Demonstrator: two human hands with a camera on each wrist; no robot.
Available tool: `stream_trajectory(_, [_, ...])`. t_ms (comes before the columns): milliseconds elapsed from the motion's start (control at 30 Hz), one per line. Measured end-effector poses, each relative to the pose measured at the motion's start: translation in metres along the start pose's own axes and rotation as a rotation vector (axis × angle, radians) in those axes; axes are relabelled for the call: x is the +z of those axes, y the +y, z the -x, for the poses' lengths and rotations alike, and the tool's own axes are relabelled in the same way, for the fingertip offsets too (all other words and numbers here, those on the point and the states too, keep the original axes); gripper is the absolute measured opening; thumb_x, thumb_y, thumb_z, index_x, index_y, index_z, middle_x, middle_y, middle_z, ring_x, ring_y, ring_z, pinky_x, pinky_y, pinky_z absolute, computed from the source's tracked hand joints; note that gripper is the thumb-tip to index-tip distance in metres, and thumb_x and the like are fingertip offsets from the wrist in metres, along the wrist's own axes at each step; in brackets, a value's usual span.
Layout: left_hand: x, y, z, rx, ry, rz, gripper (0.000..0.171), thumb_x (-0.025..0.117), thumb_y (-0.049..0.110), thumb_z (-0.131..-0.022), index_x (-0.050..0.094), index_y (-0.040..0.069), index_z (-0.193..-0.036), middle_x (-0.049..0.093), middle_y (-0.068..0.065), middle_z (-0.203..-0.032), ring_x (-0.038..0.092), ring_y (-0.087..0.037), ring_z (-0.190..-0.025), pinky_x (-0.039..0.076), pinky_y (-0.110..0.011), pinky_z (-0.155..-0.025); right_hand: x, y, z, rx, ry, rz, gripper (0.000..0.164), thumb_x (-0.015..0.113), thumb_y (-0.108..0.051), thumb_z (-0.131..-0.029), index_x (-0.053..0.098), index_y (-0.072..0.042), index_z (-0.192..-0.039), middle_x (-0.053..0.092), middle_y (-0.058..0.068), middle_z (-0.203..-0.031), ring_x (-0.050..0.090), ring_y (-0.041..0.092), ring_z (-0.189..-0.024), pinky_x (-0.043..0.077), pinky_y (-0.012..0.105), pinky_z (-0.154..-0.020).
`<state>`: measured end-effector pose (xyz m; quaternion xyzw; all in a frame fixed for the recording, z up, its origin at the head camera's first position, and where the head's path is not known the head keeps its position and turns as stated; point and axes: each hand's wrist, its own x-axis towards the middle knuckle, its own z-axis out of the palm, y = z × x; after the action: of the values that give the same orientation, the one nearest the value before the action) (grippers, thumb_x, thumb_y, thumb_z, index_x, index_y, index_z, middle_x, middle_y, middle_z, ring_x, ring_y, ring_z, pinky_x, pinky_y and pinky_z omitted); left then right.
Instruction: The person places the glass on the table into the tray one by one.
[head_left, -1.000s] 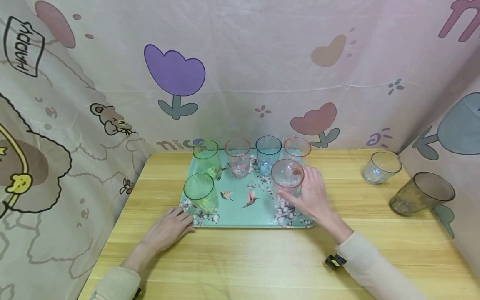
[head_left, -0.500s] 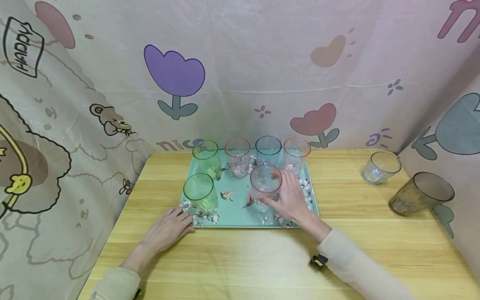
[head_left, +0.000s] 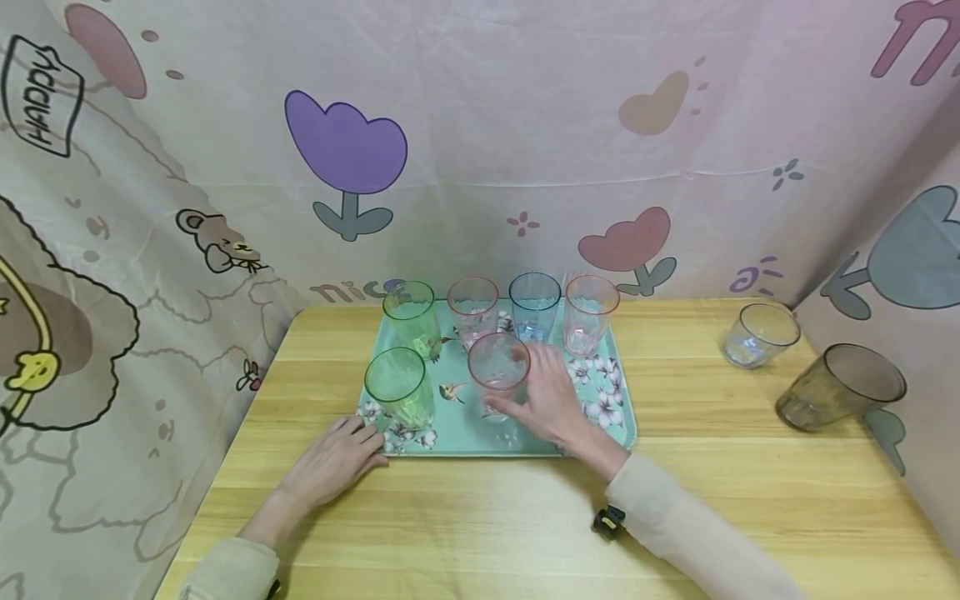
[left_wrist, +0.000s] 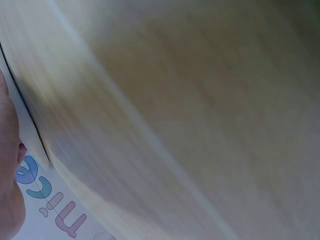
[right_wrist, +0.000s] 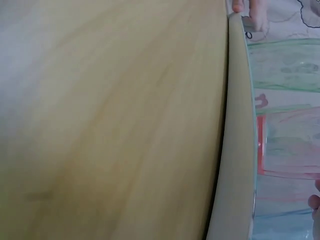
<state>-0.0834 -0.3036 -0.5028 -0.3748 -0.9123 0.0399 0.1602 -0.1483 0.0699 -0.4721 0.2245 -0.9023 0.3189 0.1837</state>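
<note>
My right hand (head_left: 551, 396) grips a clear pink-rimmed cup (head_left: 498, 375) from its right side, over the front middle of the mint tray (head_left: 465, 444). In the right wrist view that pink cup (right_wrist: 290, 145) stands upright close behind the tray's rim. My left hand (head_left: 337, 458) rests at the tray's front left corner, fingers fairly straight. Just behind it stands a green cup (head_left: 401, 387). Along the tray's back are another green cup (head_left: 410, 321), a pink cup (head_left: 472, 304), a blue cup (head_left: 534, 304) and a red-rimmed cup (head_left: 591, 317).
On the wooden table (head_left: 480, 517) to the right stand a small clear glass (head_left: 759, 337) and a tall brown cup (head_left: 836, 387). A printed curtain (head_left: 480, 125) hangs behind the table and along both sides.
My right hand has moved the pink cup leftward across the tray, from in front of the red-rimmed cup to the front middle. My left hand has stayed at the corner.
</note>
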Motion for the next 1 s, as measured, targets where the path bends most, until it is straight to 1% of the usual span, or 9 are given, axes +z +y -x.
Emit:
stream_trajectory(167, [0.001,0.000,0.001,-0.002,0.000,0.003,0.025,0.069,0.044,-0.094,0.061,0.021,-0.092,0.062,0.006,-0.087,0.056,-0.017,-0.089,0.054,-0.040,-0.094,0.007,-0.005,-0.003,-0.010,-0.023,0.008,0.112,0.027,-0.098,-0.083,0.055,-0.002,-0.133,0.064,0.016,-0.125,0.057,0.035,-0.122,0.048,0.054,-0.110])
stream_trajectory(400, [0.002,0.000,0.001,-0.002,0.013,0.014,0.024,0.070,0.044,-0.093,0.062,0.021,-0.094,0.062,0.007,-0.087,0.056,-0.017,-0.089,0.054,-0.040,-0.094,0.015,-0.010,-0.006,-0.043,-0.030,0.007,0.110,0.025,-0.097,-0.085,0.055,-0.002,-0.133,0.064,0.017,-0.125,0.058,0.035,-0.122,0.048,0.054,-0.111])
stream_trajectory(500, [0.002,-0.001,0.001,-0.001,0.017,0.017,0.024,0.070,0.044,-0.093,0.062,0.021,-0.094,0.062,0.006,-0.087,0.056,-0.017,-0.090,0.054,-0.040,-0.094,0.017,-0.011,-0.006,-0.041,-0.043,0.012,0.111,0.025,-0.097,-0.085,0.053,-0.002,-0.137,0.064,0.016,-0.127,0.058,0.035,-0.123,0.049,0.053,-0.111])
stream_trajectory(567, [0.002,-0.001,0.001,-0.001,0.018,0.016,0.024,0.070,0.044,-0.093,0.062,0.020,-0.094,0.062,0.007,-0.088,0.056,-0.017,-0.090,0.054,-0.040,-0.094,0.018,-0.011,-0.007,-0.044,-0.052,0.014,0.111,0.027,-0.096,-0.085,0.052,-0.002,-0.139,0.064,0.016,-0.128,0.058,0.034,-0.124,0.050,0.052,-0.111])
stream_trajectory(600, [0.001,-0.001,0.001,-0.001,0.019,0.017,0.024,0.070,0.043,-0.093,0.062,0.020,-0.094,0.062,0.007,-0.088,0.056,-0.017,-0.090,0.054,-0.040,-0.094,0.018,-0.011,-0.008,-0.046,-0.056,0.014,0.109,0.031,-0.095,-0.086,0.051,-0.002,-0.140,0.064,0.016,-0.129,0.058,0.033,-0.124,0.050,0.052,-0.110])
stream_trajectory(667, [0.001,-0.001,0.001,0.000,0.021,0.017,0.024,0.070,0.043,-0.093,0.061,0.020,-0.094,0.062,0.007,-0.088,0.056,-0.017,-0.089,0.054,-0.040,-0.094,0.019,-0.012,-0.008,-0.053,-0.062,0.014,0.103,0.042,-0.091,-0.088,0.052,-0.002,-0.139,0.063,0.016,-0.129,0.058,0.033,-0.123,0.050,0.051,-0.109])
stream_trajectory(800, [0.000,-0.001,0.001,0.004,0.025,0.018,0.024,0.071,0.042,-0.092,0.061,0.020,-0.093,0.061,0.006,-0.087,0.055,-0.016,-0.088,0.054,-0.040,-0.094,0.021,-0.012,-0.010,-0.068,-0.072,0.020,0.086,0.067,-0.074,-0.088,0.053,-0.003,-0.135,0.063,0.015,-0.127,0.058,0.032,-0.121,0.051,0.050,-0.108])
stream_trajectory(900, [0.001,-0.001,0.001,0.007,0.025,0.020,0.025,0.071,0.042,-0.093,0.061,0.020,-0.093,0.061,0.006,-0.086,0.054,-0.016,-0.087,0.054,-0.040,-0.094,0.022,-0.013,-0.010,-0.071,-0.081,0.036,0.081,0.074,-0.067,-0.086,0.054,-0.003,-0.133,0.063,0.014,-0.123,0.059,0.031,-0.119,0.051,0.049,-0.106])
stream_trajectory(1000, [0.001,-0.001,0.001,0.009,0.024,0.022,0.024,0.070,0.043,-0.093,0.061,0.020,-0.094,0.060,0.007,-0.086,0.054,-0.016,-0.087,0.054,-0.040,-0.094,0.024,-0.014,-0.011,-0.068,-0.094,0.048,0.082,0.075,-0.066,-0.086,0.054,-0.003,-0.133,0.063,0.013,-0.122,0.059,0.030,-0.118,0.052,0.049,-0.106])
